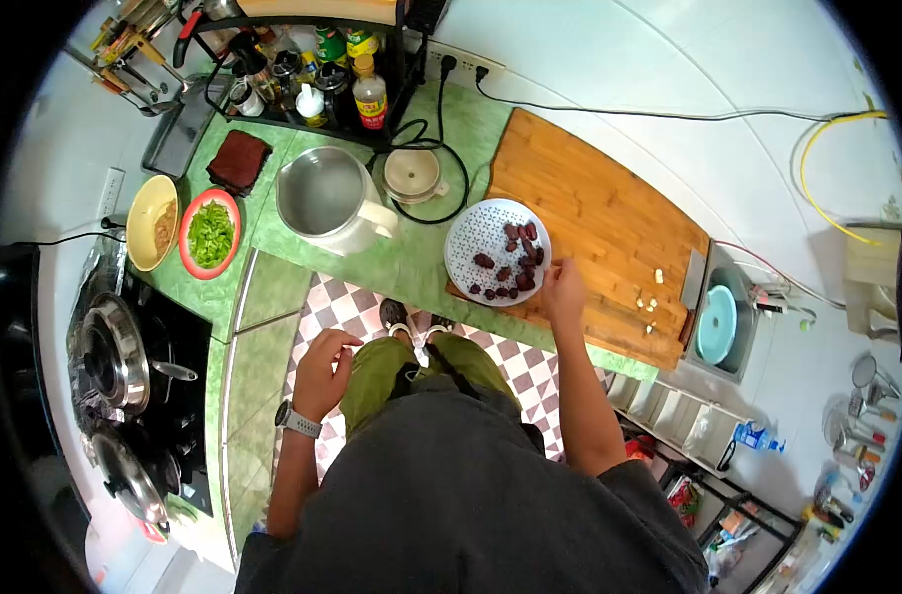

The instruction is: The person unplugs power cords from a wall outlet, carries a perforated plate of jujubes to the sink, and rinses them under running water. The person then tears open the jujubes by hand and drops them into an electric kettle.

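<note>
A round white plate (476,247) with a dark dotted pattern sits on the left end of the wooden cutting board (609,208). Several dark red dried dates (525,279) lie in it, mostly on its right side. My right hand (566,293) is closed at the plate's right rim, its fingertips partly hidden. Small pale pieces (652,303) are scattered on the board to the right of that hand. My left hand (321,374) hangs over the floor in front of the counter, empty, with fingers loosely bent and apart. A watch is on the left wrist.
On the green counter stand a white electric kettle (327,203), its base (413,175) with a black cord, a red-rimmed bowl of chopped greens (210,236) and a yellow bowl (144,226). Pans (119,351) are on the stove at left; a sink with a blue basin (716,325) is at right.
</note>
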Available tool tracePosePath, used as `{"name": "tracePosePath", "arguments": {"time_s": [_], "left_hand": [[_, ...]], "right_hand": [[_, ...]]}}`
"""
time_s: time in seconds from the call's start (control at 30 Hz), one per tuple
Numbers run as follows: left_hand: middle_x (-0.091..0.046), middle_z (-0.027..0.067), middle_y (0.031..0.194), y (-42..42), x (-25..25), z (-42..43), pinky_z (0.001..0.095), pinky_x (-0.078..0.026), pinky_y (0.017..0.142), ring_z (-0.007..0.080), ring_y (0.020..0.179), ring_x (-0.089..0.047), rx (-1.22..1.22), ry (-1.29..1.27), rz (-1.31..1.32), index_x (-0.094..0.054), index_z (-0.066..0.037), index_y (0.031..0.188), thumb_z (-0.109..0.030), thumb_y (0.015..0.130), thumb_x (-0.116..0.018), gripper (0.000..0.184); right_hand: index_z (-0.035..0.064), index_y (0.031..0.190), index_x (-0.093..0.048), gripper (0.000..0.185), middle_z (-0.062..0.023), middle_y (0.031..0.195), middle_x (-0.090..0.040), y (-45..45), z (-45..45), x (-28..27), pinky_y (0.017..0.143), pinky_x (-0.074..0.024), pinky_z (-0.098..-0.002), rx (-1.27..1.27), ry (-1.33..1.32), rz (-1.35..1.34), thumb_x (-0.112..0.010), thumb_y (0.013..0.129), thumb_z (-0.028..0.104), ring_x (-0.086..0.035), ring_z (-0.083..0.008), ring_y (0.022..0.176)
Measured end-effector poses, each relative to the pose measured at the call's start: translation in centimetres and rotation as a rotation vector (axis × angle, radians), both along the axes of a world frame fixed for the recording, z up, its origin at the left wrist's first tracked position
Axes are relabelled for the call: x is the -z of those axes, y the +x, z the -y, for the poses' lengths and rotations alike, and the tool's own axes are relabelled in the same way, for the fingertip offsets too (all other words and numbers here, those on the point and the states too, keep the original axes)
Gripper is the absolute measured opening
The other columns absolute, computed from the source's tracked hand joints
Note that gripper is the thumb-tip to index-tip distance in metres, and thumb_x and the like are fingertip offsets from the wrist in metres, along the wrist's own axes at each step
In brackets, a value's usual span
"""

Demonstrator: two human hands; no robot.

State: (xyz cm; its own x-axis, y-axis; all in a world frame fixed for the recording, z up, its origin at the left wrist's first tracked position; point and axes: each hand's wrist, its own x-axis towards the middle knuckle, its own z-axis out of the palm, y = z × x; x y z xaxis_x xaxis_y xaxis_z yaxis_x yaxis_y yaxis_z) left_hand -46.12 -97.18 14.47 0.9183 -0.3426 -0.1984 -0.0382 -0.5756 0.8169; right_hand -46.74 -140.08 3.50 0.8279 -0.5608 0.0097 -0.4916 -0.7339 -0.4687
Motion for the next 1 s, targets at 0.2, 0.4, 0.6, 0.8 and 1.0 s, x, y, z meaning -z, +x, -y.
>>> {"name": "tracePosePath", "arguments": {"time_s": [0.2,0.4,0.6,0.8,1.0], "left_hand": [[-0.064,0.0107,0.100,-0.9,-0.3,0.6,0.0320,-0.054,0.072,0.0240,0.089,-0.065,-0.100,0.051,-0.008,-0.066,-0.003,0.102,0.002,0.092,-0.056,0.015],[-0.065,0.0107,0.099,-0.8,-0.8,0.9,0.0314,-0.053,0.072,0.0225,0.084,-0.065,-0.210,0.042,-0.007,-0.066,-0.002,0.102,0.005,0.090,-0.055,0.018],[-0.065,0.0106,0.097,2.2,-1.7,0.8,0.0309,-0.053,0.072,0.0216,0.084,-0.065,-0.153,0.018,0.013,-0.067,-0.001,0.101,0.005,0.090,-0.056,0.017],[-0.066,0.0114,0.097,6.5,-3.7,0.5,0.0330,-0.053,0.072,0.0251,0.085,-0.066,0.051,-0.031,0.049,-0.067,-0.002,0.100,0.002,0.091,-0.057,0.015],[-0.067,0.0124,0.097,9.7,-4.9,1.9,0.0351,-0.052,0.074,0.0281,0.087,-0.066,0.217,-0.110,0.075,-0.068,-0.003,0.099,0.000,0.090,-0.059,0.013]], "right_hand": [[0.0032,0.113,-0.064,0.032,-0.0195,0.108,-0.066,7.7,-1.4,-1.2,0.081,-0.0536,-0.0459,-0.270,-0.010,0.019,-0.073,0.085,0.015,-0.065,-0.0383,0.098],[0.0030,0.118,-0.065,0.036,-0.0190,0.115,-0.065,9.8,-1.5,1.2,0.086,-0.0542,-0.0445,-0.394,-0.073,-0.307,-0.073,0.085,0.015,-0.063,-0.0363,0.105],[0.0014,0.103,-0.071,0.021,-0.0151,0.098,-0.070,8.5,-0.5,0.7,0.082,-0.0542,-0.0396,-0.297,0.171,0.046,-0.074,0.084,0.011,-0.066,-0.0302,0.096],[0.0016,0.112,-0.070,0.026,-0.0021,0.099,-0.071,6.7,-1.3,-4.2,0.075,-0.0515,-0.0261,0.078,0.897,0.177,-0.073,0.092,0.019,-0.063,-0.0096,0.085],[0.0041,0.114,-0.067,0.029,0.0016,0.100,-0.068,5.6,-1.8,-6.7,0.074,-0.0512,-0.0231,0.178,1.185,0.175,-0.065,0.098,0.028,-0.062,-0.0084,0.086]]}}
